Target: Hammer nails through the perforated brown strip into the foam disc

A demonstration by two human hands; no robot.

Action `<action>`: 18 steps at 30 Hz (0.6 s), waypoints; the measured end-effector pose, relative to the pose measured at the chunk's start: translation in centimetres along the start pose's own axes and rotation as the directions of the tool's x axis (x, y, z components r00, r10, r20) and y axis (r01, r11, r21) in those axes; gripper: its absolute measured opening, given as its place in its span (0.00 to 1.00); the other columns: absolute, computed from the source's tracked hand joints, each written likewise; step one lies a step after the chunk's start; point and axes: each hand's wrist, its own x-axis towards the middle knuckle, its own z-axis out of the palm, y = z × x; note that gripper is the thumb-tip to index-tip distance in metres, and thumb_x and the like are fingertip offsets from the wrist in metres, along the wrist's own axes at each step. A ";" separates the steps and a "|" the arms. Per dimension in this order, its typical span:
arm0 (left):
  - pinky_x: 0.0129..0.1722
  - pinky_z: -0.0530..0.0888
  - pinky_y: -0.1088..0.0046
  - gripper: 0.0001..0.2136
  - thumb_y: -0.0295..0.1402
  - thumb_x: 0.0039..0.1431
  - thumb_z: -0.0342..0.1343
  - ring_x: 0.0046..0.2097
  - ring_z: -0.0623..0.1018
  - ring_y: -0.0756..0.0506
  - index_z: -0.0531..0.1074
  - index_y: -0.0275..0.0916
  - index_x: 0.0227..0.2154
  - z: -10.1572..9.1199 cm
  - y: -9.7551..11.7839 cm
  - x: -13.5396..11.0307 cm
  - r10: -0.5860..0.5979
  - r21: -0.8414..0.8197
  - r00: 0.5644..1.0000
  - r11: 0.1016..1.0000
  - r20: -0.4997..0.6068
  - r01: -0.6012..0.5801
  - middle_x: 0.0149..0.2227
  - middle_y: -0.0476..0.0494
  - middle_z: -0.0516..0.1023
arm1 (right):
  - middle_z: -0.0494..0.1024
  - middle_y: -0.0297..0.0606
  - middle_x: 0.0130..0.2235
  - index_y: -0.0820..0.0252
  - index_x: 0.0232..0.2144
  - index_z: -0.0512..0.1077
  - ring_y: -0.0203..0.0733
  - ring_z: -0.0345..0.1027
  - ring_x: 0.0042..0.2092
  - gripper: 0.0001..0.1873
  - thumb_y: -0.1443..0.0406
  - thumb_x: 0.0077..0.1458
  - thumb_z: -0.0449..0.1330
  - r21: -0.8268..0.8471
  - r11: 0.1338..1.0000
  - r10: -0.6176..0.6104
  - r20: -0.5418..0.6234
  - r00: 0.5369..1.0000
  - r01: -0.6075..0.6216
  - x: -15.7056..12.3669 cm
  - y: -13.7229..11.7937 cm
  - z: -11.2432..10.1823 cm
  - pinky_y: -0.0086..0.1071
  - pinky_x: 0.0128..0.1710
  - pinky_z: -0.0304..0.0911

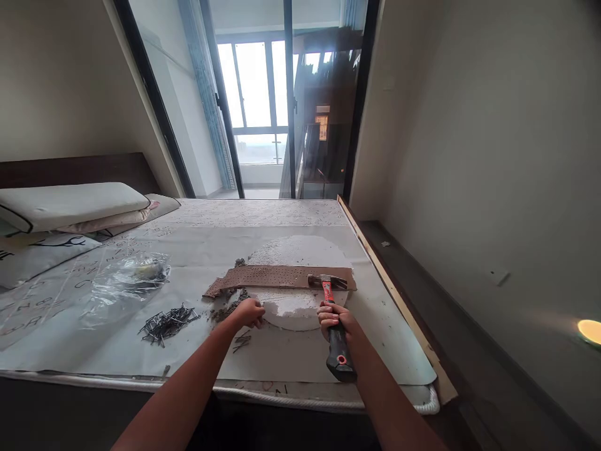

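My right hand (334,318) is closed round the red and black handle of a claw hammer (332,294), whose head rests on a brown wooden strip (282,276) studded with nail holes. The strip lies across a round white foam disc (300,307). My left hand (248,312) is curled shut at the disc's left edge, beside a few loose nails (242,341); what its fingers pinch is too small to make out.
A pile of dark nails (168,322) and a crumpled clear plastic bag (129,279) lie to the left on the paper-covered bed (211,238). Pillows (70,207) sit far left. A wooden edge (394,300) and dark floor run along the right. A glass door (282,106) stands ahead.
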 end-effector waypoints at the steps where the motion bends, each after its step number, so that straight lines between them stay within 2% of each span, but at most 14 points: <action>1: 0.14 0.60 0.79 0.11 0.33 0.41 0.59 0.15 0.69 0.49 0.62 0.37 0.14 0.3 0.8 0.1 -0.067 0.001 0.993 0.998 0.102 0.067 0.11 0.48 0.68 | 0.55 0.22 0.17 0.59 0.22 0.56 0.23 0.46 0.14 0.11 0.74 0.49 0.54 0.000 1.000 0.010 0.017 1.000 -0.010 0.2 -0.1 -0.2 0.15 0.12 0.47; 2: 0.15 0.62 0.79 0.11 0.35 0.42 0.59 0.17 0.71 0.49 0.63 0.37 0.16 0.8 1.6 0.2 -0.089 -0.015 0.982 0.996 0.166 0.092 0.14 0.47 0.71 | 0.55 0.22 0.17 0.58 0.22 0.55 0.24 0.45 0.14 0.12 0.73 0.50 0.54 0.007 1.000 0.019 0.029 0.999 -0.020 0.3 -0.2 -0.4 0.15 0.12 0.47; 3: 0.16 0.63 0.79 0.10 0.36 0.42 0.59 0.19 0.72 0.50 0.65 0.37 0.18 1.2 2.4 0.3 -0.061 -0.069 0.981 0.995 0.187 0.075 0.17 0.46 0.73 | 0.55 0.22 0.16 0.58 0.22 0.54 0.23 0.45 0.14 0.12 0.73 0.52 0.53 0.019 0.999 0.029 0.036 0.999 -0.030 0.4 -0.3 -0.5 0.15 0.12 0.46; 6: 0.19 0.67 0.78 0.13 0.41 0.42 0.60 0.22 0.74 0.49 0.69 0.35 0.24 2.7 4.5 1.0 0.077 -0.252 0.990 0.967 0.118 -0.046 0.21 0.45 0.75 | 0.53 0.21 0.15 0.58 0.22 0.52 0.22 0.44 0.13 0.13 0.72 0.53 0.52 0.009 0.998 0.069 0.006 0.998 -0.069 0.6 -0.3 -0.6 0.14 0.11 0.44; 9: 0.24 0.70 0.75 0.16 0.43 0.41 0.60 0.26 0.77 0.47 0.70 0.34 0.29 4.2 6.0 2.2 0.115 -0.429 0.992 0.899 0.045 -0.085 0.24 0.42 0.76 | 0.51 0.20 0.14 0.57 0.22 0.50 0.22 0.43 0.13 0.15 0.71 0.51 0.54 -0.191 0.981 0.029 -0.089 0.996 -0.046 0.8 0.2 -0.4 0.15 0.11 0.42; 11: 0.28 0.72 0.73 0.16 0.42 0.42 0.59 0.31 0.78 0.45 0.70 0.34 0.28 5.1 6.6 3.3 0.150 -0.499 0.988 0.855 -0.029 -0.145 0.28 0.40 0.78 | 0.53 0.20 0.14 0.57 0.23 0.51 0.23 0.45 0.12 0.14 0.71 0.46 0.56 -0.335 0.942 -0.056 -0.126 0.990 0.011 1.0 0.7 -0.3 0.17 0.11 0.41; 13: 0.30 0.71 0.72 0.14 0.42 0.42 0.58 0.33 0.77 0.45 0.71 0.34 0.27 5.7 6.9 4.5 0.205 -0.452 0.968 0.856 -0.145 -0.249 0.29 0.40 0.78 | 0.56 0.19 0.14 0.57 0.26 0.54 0.24 0.46 0.12 0.13 0.70 0.42 0.58 -0.470 0.878 -0.168 -0.132 0.977 0.087 1.1 1.1 -0.3 0.18 0.10 0.42; 15: 0.30 0.70 0.73 0.14 0.42 0.43 0.57 0.32 0.77 0.45 0.73 0.35 0.26 6.3 6.9 5.7 0.254 -0.315 0.933 0.890 -0.257 -0.329 0.28 0.42 0.78 | 0.57 0.18 0.14 0.56 0.29 0.55 0.26 0.47 0.12 0.16 0.67 0.38 0.59 -0.610 0.777 -0.286 -0.122 0.950 0.155 1.3 1.3 -0.4 0.20 0.10 0.44; 18: 0.30 0.69 0.73 0.13 0.41 0.45 0.55 0.31 0.76 0.46 0.75 0.36 0.27 7.0 6.6 7.0 0.303 -0.144 0.897 0.921 -0.322 -0.363 0.27 0.44 0.78 | 0.56 0.17 0.13 0.56 0.31 0.54 0.28 0.48 0.12 0.19 0.62 0.35 0.58 -0.757 0.621 -0.419 -0.098 0.903 0.206 1.6 1.1 -0.5 0.22 0.08 0.45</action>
